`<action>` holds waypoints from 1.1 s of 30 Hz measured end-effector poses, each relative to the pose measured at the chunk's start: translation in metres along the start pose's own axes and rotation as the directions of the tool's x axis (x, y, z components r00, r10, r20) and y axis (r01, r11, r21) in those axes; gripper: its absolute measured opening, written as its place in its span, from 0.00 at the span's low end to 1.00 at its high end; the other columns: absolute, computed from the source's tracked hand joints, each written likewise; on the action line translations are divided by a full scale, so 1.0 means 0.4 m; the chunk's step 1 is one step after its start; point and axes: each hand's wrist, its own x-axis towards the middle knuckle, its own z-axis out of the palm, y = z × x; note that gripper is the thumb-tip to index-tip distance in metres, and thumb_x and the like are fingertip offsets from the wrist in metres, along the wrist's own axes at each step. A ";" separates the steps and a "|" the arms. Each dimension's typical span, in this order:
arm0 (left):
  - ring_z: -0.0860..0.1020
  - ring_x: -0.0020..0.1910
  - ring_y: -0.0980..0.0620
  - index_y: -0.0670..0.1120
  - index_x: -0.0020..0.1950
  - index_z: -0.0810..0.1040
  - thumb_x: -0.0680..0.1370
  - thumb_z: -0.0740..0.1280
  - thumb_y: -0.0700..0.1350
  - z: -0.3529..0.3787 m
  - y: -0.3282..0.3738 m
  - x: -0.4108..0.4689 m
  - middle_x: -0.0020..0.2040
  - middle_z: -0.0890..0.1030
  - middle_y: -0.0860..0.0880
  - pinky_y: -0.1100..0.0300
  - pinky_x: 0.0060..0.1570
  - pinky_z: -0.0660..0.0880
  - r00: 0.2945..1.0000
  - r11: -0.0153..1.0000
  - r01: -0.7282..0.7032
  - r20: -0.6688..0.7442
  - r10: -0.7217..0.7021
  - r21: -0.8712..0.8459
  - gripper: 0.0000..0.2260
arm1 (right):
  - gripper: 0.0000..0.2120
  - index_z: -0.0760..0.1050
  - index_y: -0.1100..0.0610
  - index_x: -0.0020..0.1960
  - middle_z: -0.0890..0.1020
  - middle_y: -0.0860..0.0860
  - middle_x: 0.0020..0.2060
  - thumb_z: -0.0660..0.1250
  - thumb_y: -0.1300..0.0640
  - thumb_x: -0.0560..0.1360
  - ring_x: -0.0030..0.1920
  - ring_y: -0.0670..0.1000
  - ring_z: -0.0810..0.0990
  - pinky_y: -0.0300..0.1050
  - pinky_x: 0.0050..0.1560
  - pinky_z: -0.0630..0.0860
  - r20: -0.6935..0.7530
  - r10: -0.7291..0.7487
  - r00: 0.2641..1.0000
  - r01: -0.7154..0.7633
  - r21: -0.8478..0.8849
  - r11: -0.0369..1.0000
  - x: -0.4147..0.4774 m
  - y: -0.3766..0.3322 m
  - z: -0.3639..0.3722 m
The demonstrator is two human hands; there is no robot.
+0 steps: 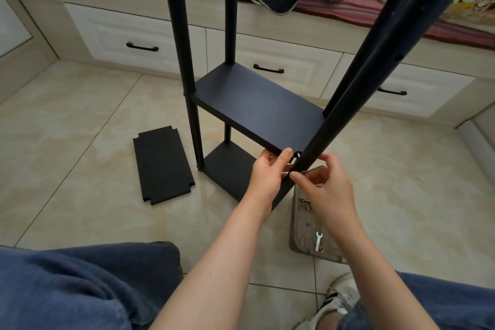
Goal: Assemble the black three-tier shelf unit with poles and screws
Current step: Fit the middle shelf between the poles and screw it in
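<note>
The black shelf unit stands on the tiled floor with a middle board (257, 104) and a bottom board (230, 169) fixed between black poles. The near right pole (356, 94) leans toward me. My left hand (267, 171) grips the middle board's near corner, thumb on top beside the corner notch. My right hand (324, 193) pinches at the pole just below that corner; what it pinches is hidden by the fingers. A third loose board (163, 165) lies flat on the floor to the left.
A grey tray (302, 238) on the floor under my right wrist holds several screws (306, 205) and a small silver wrench (318, 240). White drawers (139, 37) under a cushioned bench run along the back. My knees in blue jeans and a shoe (338, 300) are in front.
</note>
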 end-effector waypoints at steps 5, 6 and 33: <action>0.83 0.56 0.52 0.57 0.58 0.77 0.82 0.66 0.53 -0.001 -0.001 0.000 0.54 0.85 0.56 0.48 0.64 0.77 1.000 1.000 0.017 0.008 -0.017 -0.003 0.06 | 0.21 0.72 0.38 0.61 0.81 0.51 0.36 0.69 0.62 0.78 0.37 0.46 0.81 0.43 0.42 0.80 0.186 -0.070 0.980 0.066 0.027 0.997 0.016 0.009 -0.040; 0.83 0.56 0.52 0.57 0.58 0.77 0.82 0.66 0.53 -0.001 -0.001 0.000 0.54 0.85 0.57 0.48 0.64 0.77 1.000 1.000 0.019 0.005 -0.019 0.000 0.05 | 0.21 0.72 0.37 0.60 0.81 0.51 0.36 0.68 0.63 0.78 0.37 0.46 0.81 0.44 0.43 0.80 0.203 -0.071 0.977 0.066 0.033 0.997 0.022 0.009 -0.046; 0.84 0.57 0.48 0.47 0.61 0.79 0.82 0.67 0.49 0.001 -0.002 0.012 0.54 0.86 0.47 0.47 0.65 0.77 0.999 0.985 0.035 0.041 -0.028 -0.170 0.10 | 0.18 0.81 0.53 0.62 0.77 0.37 0.39 0.72 0.65 0.74 0.37 0.33 0.75 0.24 0.42 0.70 0.208 -0.164 0.964 0.176 -0.043 0.983 0.068 -0.009 -0.065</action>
